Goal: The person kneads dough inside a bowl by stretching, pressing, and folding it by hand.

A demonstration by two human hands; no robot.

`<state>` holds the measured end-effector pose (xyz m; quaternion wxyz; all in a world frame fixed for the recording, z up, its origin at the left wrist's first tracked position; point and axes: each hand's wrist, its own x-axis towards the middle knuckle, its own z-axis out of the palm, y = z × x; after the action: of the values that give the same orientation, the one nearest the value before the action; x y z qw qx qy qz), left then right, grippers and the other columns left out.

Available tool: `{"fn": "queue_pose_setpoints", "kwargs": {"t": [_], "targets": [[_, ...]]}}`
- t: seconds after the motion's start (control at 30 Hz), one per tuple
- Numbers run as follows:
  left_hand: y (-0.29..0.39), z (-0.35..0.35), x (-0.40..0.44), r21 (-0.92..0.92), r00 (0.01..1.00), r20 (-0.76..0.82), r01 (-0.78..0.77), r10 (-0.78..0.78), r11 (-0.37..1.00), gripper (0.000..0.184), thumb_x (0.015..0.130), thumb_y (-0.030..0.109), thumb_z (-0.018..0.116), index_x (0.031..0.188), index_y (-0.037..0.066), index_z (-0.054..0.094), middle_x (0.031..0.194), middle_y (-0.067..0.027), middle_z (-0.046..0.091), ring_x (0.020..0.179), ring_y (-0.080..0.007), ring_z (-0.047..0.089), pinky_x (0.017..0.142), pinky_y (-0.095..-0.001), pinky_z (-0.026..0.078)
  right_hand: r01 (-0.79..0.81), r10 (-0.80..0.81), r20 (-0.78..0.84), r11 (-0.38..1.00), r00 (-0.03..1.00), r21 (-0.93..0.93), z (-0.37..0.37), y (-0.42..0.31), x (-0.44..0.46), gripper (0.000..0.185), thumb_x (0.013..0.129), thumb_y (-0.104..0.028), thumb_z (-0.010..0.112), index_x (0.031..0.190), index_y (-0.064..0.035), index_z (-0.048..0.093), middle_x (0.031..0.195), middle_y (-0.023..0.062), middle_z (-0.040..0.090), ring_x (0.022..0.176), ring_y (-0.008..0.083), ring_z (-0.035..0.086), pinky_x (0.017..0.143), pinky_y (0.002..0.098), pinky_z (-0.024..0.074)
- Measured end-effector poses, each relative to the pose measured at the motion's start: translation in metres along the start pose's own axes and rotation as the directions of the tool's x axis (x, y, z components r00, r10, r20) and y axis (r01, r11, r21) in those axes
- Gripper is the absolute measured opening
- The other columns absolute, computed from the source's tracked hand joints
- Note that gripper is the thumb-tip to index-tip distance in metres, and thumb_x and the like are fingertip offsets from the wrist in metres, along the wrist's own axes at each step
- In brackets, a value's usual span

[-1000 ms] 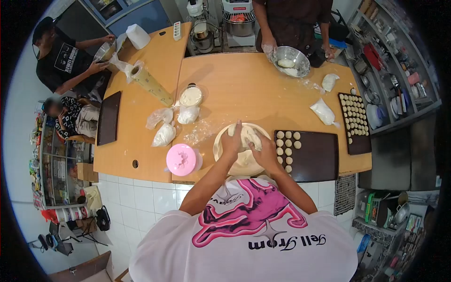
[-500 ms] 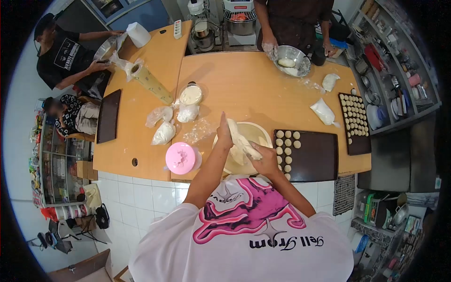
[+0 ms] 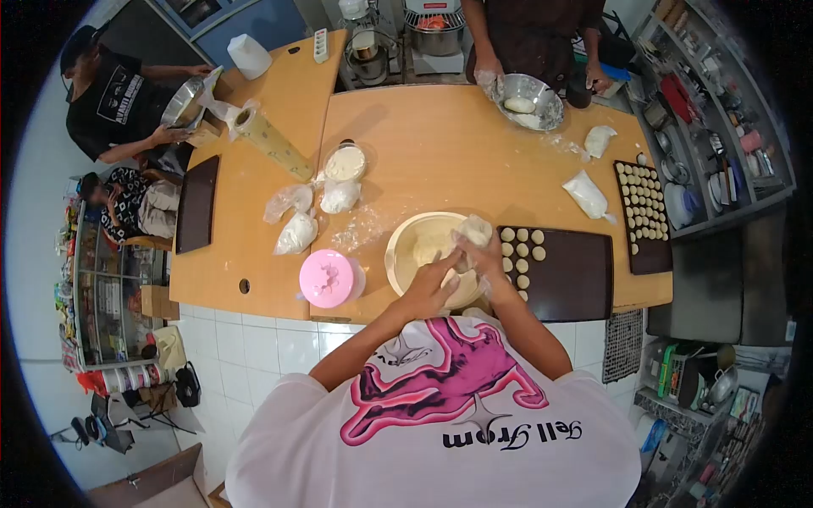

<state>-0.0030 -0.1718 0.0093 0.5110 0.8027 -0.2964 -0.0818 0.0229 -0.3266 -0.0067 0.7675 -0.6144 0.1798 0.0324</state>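
Over a cream plastic bowl (image 3: 395, 245), my right hand (image 3: 488, 261) is closed round a lump of pale dough (image 3: 474, 230) that bulges out above the fist. My left hand (image 3: 430, 286) meets the near side of that fist, its fingers pinched on a bit of dough there; the fingertips are partly hidden. More dough lies inside the bowl. Right of the bowl is a dark baking tray (image 3: 566, 275) with rows of small round dough pieces (image 3: 522, 265) along its left side.
A pink-lidded container (image 3: 329, 278) stands left of the bowl. Bags of white powder (image 3: 296, 233) and a plastic roll (image 3: 271, 146) lie beyond. A second filled tray (image 3: 642, 207) is at right. Across the table, a person holds a metal bowl (image 3: 529, 102); another person holds a bowl (image 3: 182, 103) at left.
My hands have gone from holding a long stretched dough piece between them to my right fist squeezing a lump, with my left fingers against it. The left hand came down and nearer.
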Motion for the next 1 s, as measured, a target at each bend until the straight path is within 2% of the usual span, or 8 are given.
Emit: {"fn": "queue_pose_setpoints", "kwargs": {"t": [0.13, 0.23, 0.43, 0.6, 0.77, 0.83, 0.9, 1.0], "targets": [[-0.012, -0.011, 0.014, -0.634, 0.949, -0.187, 0.081, -0.253, 0.769, 0.048, 0.099, 0.031, 0.033, 0.126, -0.006, 0.046, 0.119, -0.0202, 0.058, 0.104, -0.0234, 0.06, 0.092, -0.0364, 0.044, 0.026, -0.021, -0.026, 0.973, 0.999, 0.231, -0.01, 0.009, 0.013, 0.031, 0.084, -0.016, 0.066, 0.108, 0.0011, 0.056, 0.095, 0.0068, 0.062, 0.084, 0.013, 0.06, 0.073, 0.0272, 0.0503], [-0.015, -0.017, 0.023, -0.54, 0.846, -0.306, 0.223, -0.437, 0.812, 0.042, 0.097, 0.027, 0.041, 0.121, -0.007, 0.049, 0.11, -0.0181, 0.061, 0.097, -0.0198, 0.061, 0.084, -0.0324, 0.047, 0.09, -0.065, -0.075, 0.906, 0.995, 0.413, -0.003, 0.004, 0.002, 0.027, 0.086, -0.017, 0.063, 0.104, 0.0013, 0.058, 0.095, 0.008, 0.063, 0.079, 0.0133, 0.059, 0.07, 0.0275, 0.0487], [0.025, 0.014, 0.041, -0.59, 0.777, -0.381, 0.213, -0.502, 0.778, 0.038, 0.087, 0.024, 0.063, 0.111, -0.005, 0.056, 0.098, -0.0151, 0.065, 0.089, -0.0168, 0.06, 0.075, -0.03, 0.048, 0.474, -0.522, -0.075, 0.818, 0.85, -0.327, 0.006, -0.007, -0.004, 0.022, 0.09, -0.017, 0.058, 0.095, 0.0042, 0.057, 0.088, 0.0056, 0.062, 0.079, 0.01, 0.055, 0.069, 0.0245, 0.0458], [0.007, 0.007, 0.058, -0.421, 0.776, -0.503, 0.163, -0.379, 0.892, 0.03, 0.085, 0.024, 0.065, 0.095, -0.004, 0.064, 0.082, -0.013, 0.068, 0.074, -0.0155, 0.062, 0.068, -0.0302, 0.049, 0.549, -0.587, -0.056, 0.782, 0.807, -0.295, 0.018, -0.031, -0.002, 0.025, 0.088, -0.021, 0.059, 0.088, 0.003, 0.06, 0.073, 0.01, 0.063, 0.065, 0.0161, 0.058, 0.061, 0.0295, 0.046], [-0.016, 0.0, 0.068, -0.43, 0.737, -0.537, 0.18, -0.411, 0.885, 0.029, 0.083, 0.025, 0.067, 0.084, -0.003, 0.067, 0.072, -0.0101, 0.067, 0.065, -0.0123, 0.06, 0.061, -0.0284, 0.048, 0.465, -0.622, 0.141, 0.396, 0.77, -0.792, 0.007, -0.034, 0.002, 0.028, 0.088, -0.025, 0.056, 0.104, -0.0031, 0.063, 0.098, 0.0201, 0.06, 0.1, 0.0318, 0.056, 0.082, 0.0368, 0.0452], [-0.012, -0.01, 0.068, -0.398, 0.777, -0.513, 0.162, -0.365, 0.903, 0.028, 0.083, 0.025, 0.067, 0.082, -0.003, 0.066, 0.07, -0.0085, 0.066, 0.063, -0.0108, 0.058, 0.059, -0.0276, 0.047, 0.559, -0.673, 0.198, 0.375, 0.713, -0.74, 0.002, -0.031, 0.008, 0.036, 0.087, -0.028, 0.057, 0.116, -0.0053, 0.06, 0.112, 0.0202, 0.056, 0.112, 0.0294, 0.051, 0.09, 0.0361, 0.0429], [-0.008, -0.024, 0.076, -0.432, 0.815, -0.452, 0.155, -0.362, 0.888, 0.028, 0.083, 0.025, 0.067, 0.08, -0.002, 0.066, 0.068, -0.007, 0.065, 0.061, -0.0099, 0.056, 0.057, -0.027, 0.046, 0.321, -0.319, 0.073, 0.947, 0.945, -0.019, 0.011, -0.03, 0.007, 0.045, 0.087, -0.031, 0.058, 0.125, -0.0068, 0.052, 0.126, 0.0199, 0.047, 0.114, 0.0299, 0.05, 0.093, 0.0395, 0.0423], [-0.002, -0.03, 0.074, -0.503, 0.892, -0.323, 0.122, -0.317, 0.856, 0.027, 0.083, 0.025, 0.067, 0.077, -0.002, 0.066, 0.065, -0.0062, 0.063, 0.059, -0.0092, 0.054, 0.055, -0.0269, 0.044, -0.185, -0.102, 0.364, 0.717, 0.926, 0.672, 0.009, -0.034, -0.004, 0.054, 0.087, -0.028, 0.06, 0.134, -0.0078, 0.042, 0.131, 0.0173, 0.045, 0.116, 0.0258, 0.049, 0.097, 0.0383, 0.0414]]}}
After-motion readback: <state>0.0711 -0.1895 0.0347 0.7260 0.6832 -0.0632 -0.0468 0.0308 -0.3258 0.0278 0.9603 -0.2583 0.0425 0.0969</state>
